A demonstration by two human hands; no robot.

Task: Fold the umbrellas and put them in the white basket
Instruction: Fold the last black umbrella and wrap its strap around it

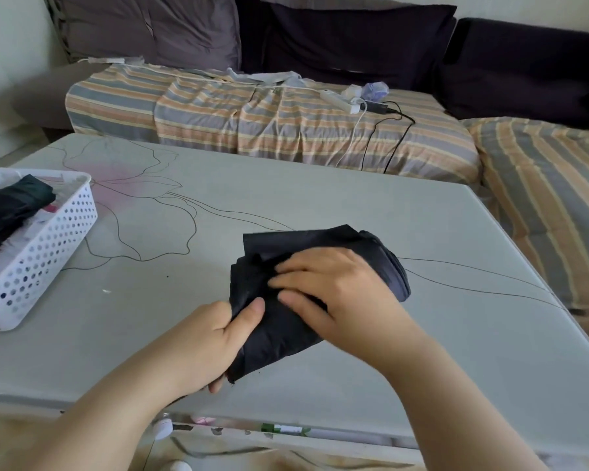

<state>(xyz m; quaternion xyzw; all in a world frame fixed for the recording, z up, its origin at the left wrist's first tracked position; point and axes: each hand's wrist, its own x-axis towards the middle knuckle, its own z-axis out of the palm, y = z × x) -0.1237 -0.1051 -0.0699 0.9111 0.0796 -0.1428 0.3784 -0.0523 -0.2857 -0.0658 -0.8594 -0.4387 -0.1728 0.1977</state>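
- Sitting at the far left of a pale grey table (320,205) is a white basket (45,246) with perforated walls, partly cut off by the frame edge.
- Inside the basket lies a dark folded umbrella (14,205), with white and pink items beneath it that are too jumbled to identify.
- Thin black line drawings of flowers with a pink tint run across the tabletop beside the basket.
- Near the front edge of the table, the left hand (204,341) grips the lower left side of a black umbrella (286,321), with the thumb lying on top of the fabric and the fingers curled underneath.
- The black umbrella is a crumpled, partly folded bundle resting on the table, well apart from the basket.
- The right hand (334,283) presses down on the middle of the bundle with fingers extended and flat, pointing left.
- Behind the table stands a sofa draped in an orange, grey and yellow striped cover (252,120), with dark cushions along its back.
- On the sofa, right of centre, a white power strip (337,100) lies with white and black cables trailing over the seat edge.
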